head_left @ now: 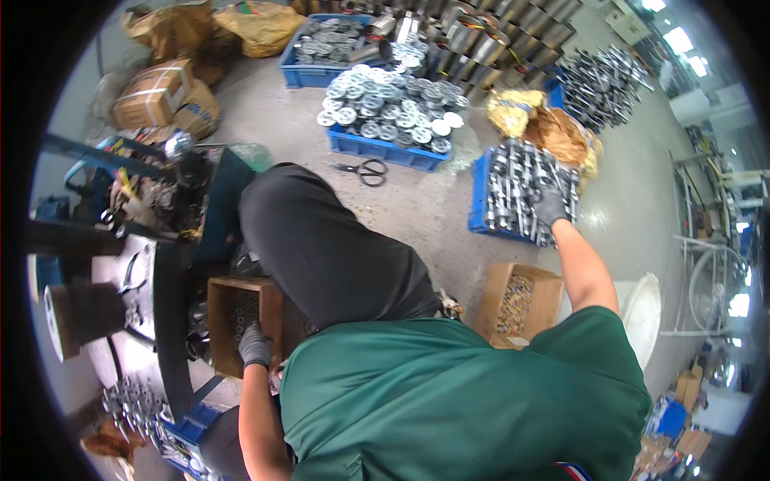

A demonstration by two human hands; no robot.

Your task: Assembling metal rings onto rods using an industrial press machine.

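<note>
My right hand, in a dark grey glove, reaches out to the blue crate of metal shafts. Its fingers curl around a shaft on the pile; the fingertips are partly lost among the dark parts. On the left, my left hand, in a grey knit glove, is inside an open brown box beside my leg. Small metal rings lie at the bottom of that box. The left fingers point down and are drawn together; what they hold, if anything, is too small to make out.
A cardboard box of small brass-coloured parts stands right of my knee. Black-handled scissors lie on the floor before a blue crate heaped with round metal discs. Metal cylinders stack behind. A machine bench borders my left.
</note>
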